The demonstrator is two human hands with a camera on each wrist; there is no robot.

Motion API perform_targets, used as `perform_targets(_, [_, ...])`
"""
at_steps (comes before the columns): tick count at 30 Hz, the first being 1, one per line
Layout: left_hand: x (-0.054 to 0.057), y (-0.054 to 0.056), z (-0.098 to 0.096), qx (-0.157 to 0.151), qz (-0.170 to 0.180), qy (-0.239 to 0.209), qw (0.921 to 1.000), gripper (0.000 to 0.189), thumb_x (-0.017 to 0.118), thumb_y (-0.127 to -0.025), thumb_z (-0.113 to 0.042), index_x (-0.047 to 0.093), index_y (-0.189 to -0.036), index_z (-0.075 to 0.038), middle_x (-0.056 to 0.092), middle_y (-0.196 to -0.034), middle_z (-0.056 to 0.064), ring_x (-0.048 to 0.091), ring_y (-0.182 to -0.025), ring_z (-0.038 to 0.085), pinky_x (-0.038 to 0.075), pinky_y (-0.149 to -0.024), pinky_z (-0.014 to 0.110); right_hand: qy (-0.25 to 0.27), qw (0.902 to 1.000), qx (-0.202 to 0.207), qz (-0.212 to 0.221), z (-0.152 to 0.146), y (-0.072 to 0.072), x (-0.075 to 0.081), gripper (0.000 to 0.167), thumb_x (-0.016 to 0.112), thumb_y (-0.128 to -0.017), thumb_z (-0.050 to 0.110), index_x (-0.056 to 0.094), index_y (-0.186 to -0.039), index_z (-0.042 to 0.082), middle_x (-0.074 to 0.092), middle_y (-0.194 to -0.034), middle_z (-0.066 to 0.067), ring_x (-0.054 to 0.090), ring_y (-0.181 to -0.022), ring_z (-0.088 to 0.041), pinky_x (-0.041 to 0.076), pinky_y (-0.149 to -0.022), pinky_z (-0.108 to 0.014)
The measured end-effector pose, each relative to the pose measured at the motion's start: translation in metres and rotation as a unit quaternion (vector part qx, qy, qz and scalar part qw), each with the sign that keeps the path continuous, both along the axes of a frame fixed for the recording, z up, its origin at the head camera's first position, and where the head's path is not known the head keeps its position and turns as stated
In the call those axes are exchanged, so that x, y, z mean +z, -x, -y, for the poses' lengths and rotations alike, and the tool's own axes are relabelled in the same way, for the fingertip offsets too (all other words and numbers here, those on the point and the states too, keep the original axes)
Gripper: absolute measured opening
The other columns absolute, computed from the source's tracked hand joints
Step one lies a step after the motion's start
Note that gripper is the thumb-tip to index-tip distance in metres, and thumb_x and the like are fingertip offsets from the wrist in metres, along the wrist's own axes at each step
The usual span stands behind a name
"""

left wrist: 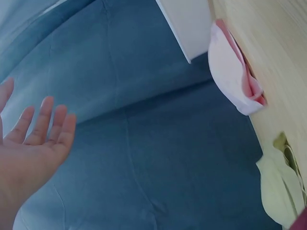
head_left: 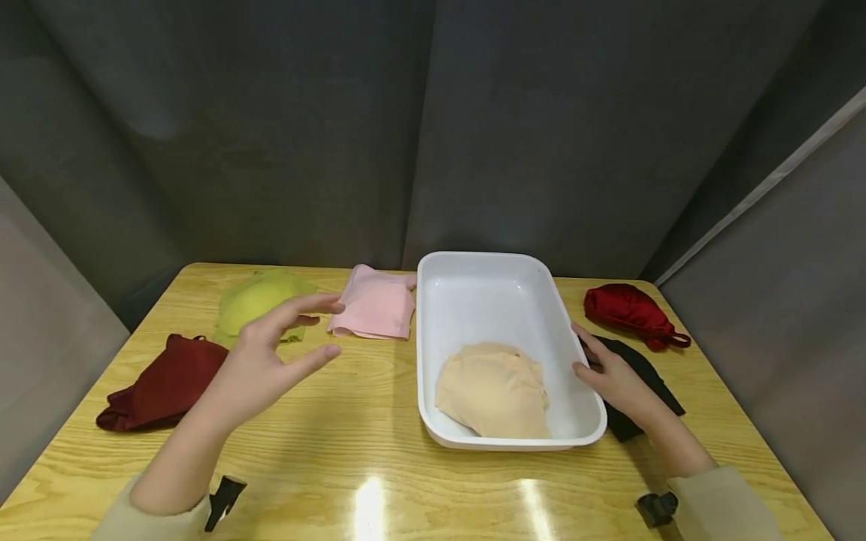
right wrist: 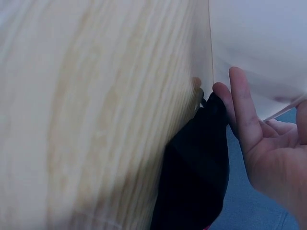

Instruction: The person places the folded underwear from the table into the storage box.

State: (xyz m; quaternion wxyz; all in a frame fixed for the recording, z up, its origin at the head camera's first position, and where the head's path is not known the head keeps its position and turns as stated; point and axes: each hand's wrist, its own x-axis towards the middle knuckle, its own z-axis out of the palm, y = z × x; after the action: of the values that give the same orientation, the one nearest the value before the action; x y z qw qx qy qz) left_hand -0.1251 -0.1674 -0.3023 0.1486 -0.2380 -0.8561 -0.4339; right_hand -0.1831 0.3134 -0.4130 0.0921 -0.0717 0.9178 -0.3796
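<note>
From my end I see a pale wood-grained bench [head_left: 325, 451] with two glare streaks near its close edge, a dark grey curtain [head_left: 419, 150] behind it. The white tub [head_left: 480, 308] sits right of centre, the beige cloth [head_left: 497, 394] inside at its near end. My right hand [head_left: 612, 379] grips the tub's right rim beside the black cloth [head_left: 649, 372]. My left hand [head_left: 267, 368] holds nothing, thumb and fingers apart, above the bench's left half.
</note>
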Motion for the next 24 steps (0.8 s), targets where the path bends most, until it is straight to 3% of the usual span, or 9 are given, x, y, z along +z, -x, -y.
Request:
perform_targets(5, [-0.003,-0.002,0.012,0.013,-0.027,-0.012,0.9995,0.055,0.073,-0.082,-0.006,0.054,-0.131,-0.02,0.063,-0.119,-0.001,0.052,-0.11,0.001,0.041,-0.094,0.012,0.003,1.0,0.001,-0.002,0.002,0.0,0.002,0.071,0.051,-0.098,0.029,0.009,-0.153,0.016,0.032,-0.142,-0.036,0.049,-0.118,-0.049,0.051,-0.086,-0.053])
perform_targets(9, [-0.006,-0.004,0.022,0.032,-0.042,-0.015,0.9985,0.057,0.072,-0.081,-0.002,0.054,-0.131,-0.02,0.063,-0.119,-0.001,0.053,-0.109,-0.003,0.041,-0.094,0.011,0.007,1.0,0.002,-0.002,0.003,-0.001,0.003,0.071,0.051,-0.097,0.028,0.009,-0.153,0.016,0.033,-0.142,-0.036,0.05,-0.117,-0.048,0.052,-0.085,-0.052])
perform_targets(17, [-0.017,-0.002,0.045,0.064,-0.098,-0.035,0.9925,0.058,0.072,-0.076,0.009,0.057,-0.128,-0.011,0.058,-0.123,-0.016,0.054,-0.114,-0.003,0.041,-0.093,0.009,0.005,1.0,0.001,-0.004,0.003,-0.001,0.004,0.07,0.05,-0.098,0.027,0.009,-0.153,0.016,0.033,-0.142,-0.036,0.05,-0.116,-0.048,0.052,-0.085,-0.052])
perform_targets(24, [-0.028,0.001,0.063,0.13,-0.076,-0.042,0.9877,0.055,0.071,-0.079,0.005,0.057,-0.129,-0.014,0.056,-0.123,-0.021,0.047,-0.117,-0.008,0.035,-0.097,0.006,0.006,1.0,0.0,-0.003,0.003,-0.002,0.004,0.071,0.051,-0.097,0.028,0.009,-0.153,0.017,0.033,-0.142,-0.036,0.051,-0.116,-0.048,0.052,-0.084,-0.052])
